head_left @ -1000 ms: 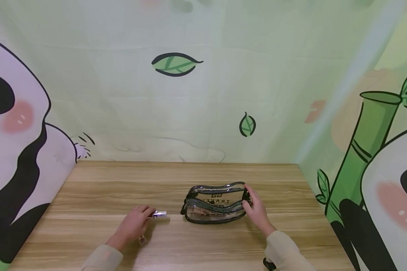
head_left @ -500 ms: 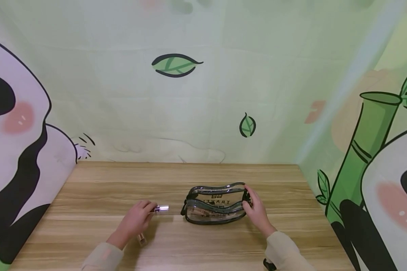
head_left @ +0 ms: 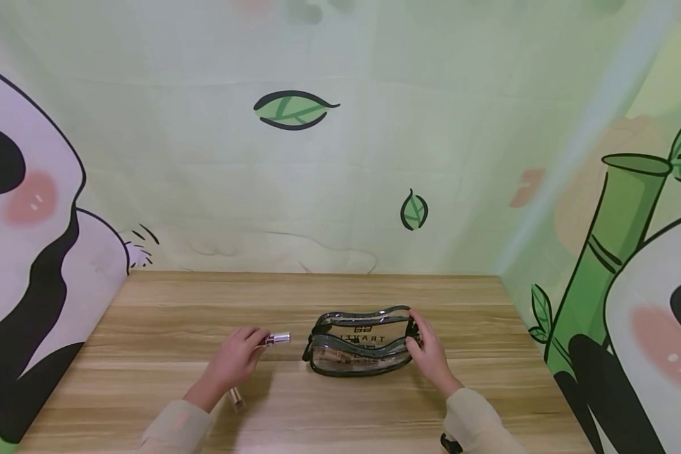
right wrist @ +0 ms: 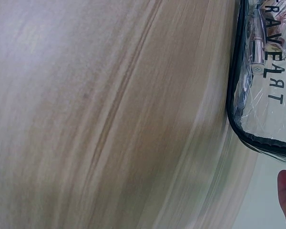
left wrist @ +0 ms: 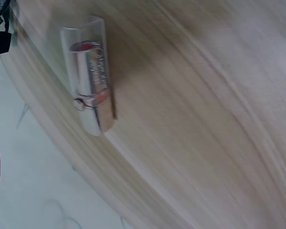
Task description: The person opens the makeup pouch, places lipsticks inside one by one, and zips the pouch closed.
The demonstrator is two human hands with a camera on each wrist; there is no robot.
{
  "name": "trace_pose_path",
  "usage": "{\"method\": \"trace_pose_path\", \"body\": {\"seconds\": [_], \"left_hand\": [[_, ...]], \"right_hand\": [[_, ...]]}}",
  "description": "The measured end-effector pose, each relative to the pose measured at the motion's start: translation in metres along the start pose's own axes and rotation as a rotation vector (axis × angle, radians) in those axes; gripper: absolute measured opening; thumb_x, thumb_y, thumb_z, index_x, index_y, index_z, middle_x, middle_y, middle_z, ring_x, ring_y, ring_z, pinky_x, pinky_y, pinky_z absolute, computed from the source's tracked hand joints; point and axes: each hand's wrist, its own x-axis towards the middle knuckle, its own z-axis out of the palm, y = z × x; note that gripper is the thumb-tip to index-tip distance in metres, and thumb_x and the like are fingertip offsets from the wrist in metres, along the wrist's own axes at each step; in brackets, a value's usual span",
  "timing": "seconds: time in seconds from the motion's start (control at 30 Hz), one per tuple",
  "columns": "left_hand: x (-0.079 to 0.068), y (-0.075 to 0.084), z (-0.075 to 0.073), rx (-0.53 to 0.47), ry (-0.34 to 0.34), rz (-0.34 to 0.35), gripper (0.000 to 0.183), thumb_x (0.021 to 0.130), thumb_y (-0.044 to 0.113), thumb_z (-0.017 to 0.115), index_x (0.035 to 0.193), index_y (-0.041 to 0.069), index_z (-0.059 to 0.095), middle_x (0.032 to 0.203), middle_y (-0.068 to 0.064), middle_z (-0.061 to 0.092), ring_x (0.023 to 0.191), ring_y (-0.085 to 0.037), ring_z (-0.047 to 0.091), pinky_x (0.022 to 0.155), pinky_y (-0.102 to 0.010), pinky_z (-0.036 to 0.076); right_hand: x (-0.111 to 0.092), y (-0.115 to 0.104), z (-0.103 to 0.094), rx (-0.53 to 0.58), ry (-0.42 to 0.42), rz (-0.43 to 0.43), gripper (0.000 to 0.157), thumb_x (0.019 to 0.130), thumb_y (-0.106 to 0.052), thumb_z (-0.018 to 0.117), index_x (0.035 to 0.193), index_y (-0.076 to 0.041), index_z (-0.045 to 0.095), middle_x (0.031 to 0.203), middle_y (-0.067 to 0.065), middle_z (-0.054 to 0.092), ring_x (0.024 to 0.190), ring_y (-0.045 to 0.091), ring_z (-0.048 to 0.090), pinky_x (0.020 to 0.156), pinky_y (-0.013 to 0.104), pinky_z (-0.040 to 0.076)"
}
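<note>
My left hand (head_left: 235,356) pinches a shiny silver lipstick tube (head_left: 279,338), whose end points right toward the pouch. Beneath that forearm, a second lipstick (head_left: 236,398) lies on the table; the left wrist view shows this lipstick (left wrist: 92,76) with a clear cap over its metallic tube. A see-through travel pouch (head_left: 369,347) with black edging and black lettering stands unzipped in the middle. Its right end is gripped by my right hand (head_left: 429,356), thumb in front. In the right wrist view, small cosmetic items (right wrist: 258,47) show through the wall of the pouch (right wrist: 232,95).
The wood-grain table (head_left: 318,416) runs back to a pale green cloth (head_left: 232,189) printed with pandas, leaves and bamboo. A small black object (head_left: 451,443) shows beside the right sleeve (head_left: 477,416).
My left hand has lifted away from the table front and moved right with the silver lipstick tube, closer to the pouch. The right hand and the pouch have stayed in place.
</note>
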Motion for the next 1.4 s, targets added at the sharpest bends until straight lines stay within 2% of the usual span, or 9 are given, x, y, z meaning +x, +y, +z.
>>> {"method": "trace_pose_path", "body": {"seconds": [0.33, 0.57, 0.83, 1.07, 1.4], "left_hand": [[0.015, 0.011, -0.004, -0.019, 0.022, 0.02, 0.027, 0.075, 0.011, 0.067, 0.102, 0.009, 0.061, 0.093, -0.004, 0.061, 0.085, -0.021, 0.056, 0.074, -0.035, 0.049], [0.026, 0.021, -0.007, -0.042, 0.059, 0.064, 0.027, 0.075, 0.011, 0.068, 0.101, 0.009, 0.062, 0.091, -0.005, 0.061, 0.083, -0.021, 0.055, 0.072, -0.034, 0.049], [0.037, 0.033, -0.011, -0.035, 0.028, 0.069, 0.027, 0.076, 0.013, 0.067, 0.103, 0.011, 0.061, 0.093, -0.003, 0.061, 0.086, -0.019, 0.055, 0.075, -0.033, 0.049], [0.048, 0.044, -0.013, -0.058, 0.016, 0.104, 0.027, 0.077, 0.012, 0.066, 0.103, 0.012, 0.061, 0.093, -0.001, 0.06, 0.086, -0.017, 0.054, 0.075, -0.031, 0.048], [0.06, 0.056, -0.006, -0.04, 0.003, 0.154, 0.026, 0.079, 0.013, 0.063, 0.106, 0.012, 0.061, 0.095, -0.002, 0.059, 0.09, -0.018, 0.054, 0.079, -0.03, 0.048]], "right_hand": [[0.0, 0.0, 0.0, -0.017, 0.001, 0.002, 0.053, 0.079, -0.005, 0.05, 0.131, -0.003, 0.04, 0.131, 0.02, 0.043, 0.111, 0.032, 0.047, 0.072, 0.034, 0.045], [0.0, -0.001, 0.0, -0.005, 0.004, 0.004, 0.052, 0.079, -0.004, 0.049, 0.13, -0.002, 0.04, 0.131, 0.02, 0.043, 0.111, 0.033, 0.047, 0.075, 0.04, 0.046], [0.0, -0.002, -0.001, -0.005, 0.007, 0.002, 0.051, 0.08, -0.004, 0.05, 0.13, -0.002, 0.041, 0.13, 0.019, 0.044, 0.112, 0.033, 0.047, 0.074, 0.04, 0.045], [-0.001, -0.002, -0.001, -0.006, 0.002, 0.01, 0.052, 0.08, -0.005, 0.05, 0.131, -0.003, 0.04, 0.129, 0.02, 0.044, 0.109, 0.033, 0.048, 0.072, 0.037, 0.045], [-0.001, -0.001, -0.001, 0.004, 0.004, 0.009, 0.052, 0.08, -0.005, 0.049, 0.131, -0.003, 0.04, 0.13, 0.02, 0.043, 0.114, 0.035, 0.045, 0.079, 0.045, 0.045]]}}
